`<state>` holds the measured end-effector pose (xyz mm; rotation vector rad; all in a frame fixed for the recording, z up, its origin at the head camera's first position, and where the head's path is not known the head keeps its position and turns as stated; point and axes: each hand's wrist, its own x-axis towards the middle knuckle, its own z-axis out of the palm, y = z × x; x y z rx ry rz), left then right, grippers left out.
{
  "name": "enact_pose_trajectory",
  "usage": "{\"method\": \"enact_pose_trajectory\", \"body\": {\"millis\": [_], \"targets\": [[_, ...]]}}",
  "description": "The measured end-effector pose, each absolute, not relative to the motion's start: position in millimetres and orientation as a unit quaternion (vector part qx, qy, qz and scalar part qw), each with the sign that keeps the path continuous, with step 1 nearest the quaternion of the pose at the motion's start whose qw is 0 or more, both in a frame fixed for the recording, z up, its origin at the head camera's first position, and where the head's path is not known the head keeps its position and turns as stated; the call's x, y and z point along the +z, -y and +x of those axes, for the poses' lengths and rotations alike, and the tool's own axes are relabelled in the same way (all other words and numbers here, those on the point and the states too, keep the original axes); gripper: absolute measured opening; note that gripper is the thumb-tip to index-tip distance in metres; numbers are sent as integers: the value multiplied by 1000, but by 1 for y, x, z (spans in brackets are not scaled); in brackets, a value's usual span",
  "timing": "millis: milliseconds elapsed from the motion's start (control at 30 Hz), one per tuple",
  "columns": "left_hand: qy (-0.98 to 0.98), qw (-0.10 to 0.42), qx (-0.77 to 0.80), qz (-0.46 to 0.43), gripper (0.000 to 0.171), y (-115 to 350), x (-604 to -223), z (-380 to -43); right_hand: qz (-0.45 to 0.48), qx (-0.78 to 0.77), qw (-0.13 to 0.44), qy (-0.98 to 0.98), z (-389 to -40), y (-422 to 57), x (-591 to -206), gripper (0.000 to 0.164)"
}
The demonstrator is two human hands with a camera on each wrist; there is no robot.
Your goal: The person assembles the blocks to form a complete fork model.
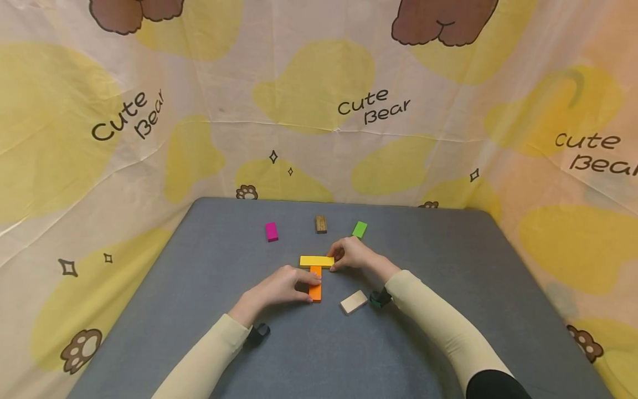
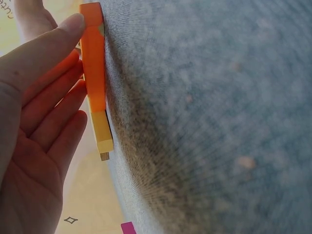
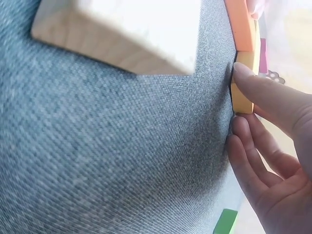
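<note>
An orange block (image 1: 315, 293) lies flat on the table, pointing away from me. Crosswise at its far end lies a yellow block (image 1: 311, 261), and the two form a T. My left hand (image 1: 284, 285) holds the orange block from the left, thumb near its close end; the left wrist view shows the thumb on the orange block's (image 2: 93, 63) edge. At the right end of the yellow block is my right hand (image 1: 353, 254), pinching it between thumb and fingers. In the right wrist view the yellow block (image 3: 243, 100) meets the orange one (image 3: 241, 29).
A pale wooden block (image 1: 354, 302) lies right of the orange one, near my right wrist. Farther back sit a magenta block (image 1: 271, 231), a brown block (image 1: 321, 224) and a green block (image 1: 360, 229) just beyond my right hand. A printed cloth (image 1: 309, 149) hangs behind the grey table (image 1: 224, 233).
</note>
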<state>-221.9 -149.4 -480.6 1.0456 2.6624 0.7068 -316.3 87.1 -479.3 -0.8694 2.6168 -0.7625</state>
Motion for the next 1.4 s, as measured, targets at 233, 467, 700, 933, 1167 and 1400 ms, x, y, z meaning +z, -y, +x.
{"method": "enact_pose_trajectory", "body": {"millis": [233, 467, 700, 933, 1167, 1400], "targets": [[-899, 100, 242, 352, 48, 150, -481, -222, -308, -261, 132, -905, -316, -88, -480, 25], [-897, 97, 244, 354, 47, 150, -481, -222, -301, -261, 137, -907, -315, -87, -480, 25], [-896, 101, 247, 354, 48, 150, -482, -223, -296, -264, 147, -906, -315, -87, -478, 24], [-896, 99, 248, 355, 47, 150, -481, -222, -304, -263, 142, -905, -314, -87, -477, 24], [-895, 99, 250, 354, 47, 151, -482, -223, -307, -264, 141, -904, -315, -87, -478, 24], [-895, 99, 252, 355, 48, 151, -482, -223, -307, -267, 142, -902, -315, -88, -478, 25]]}}
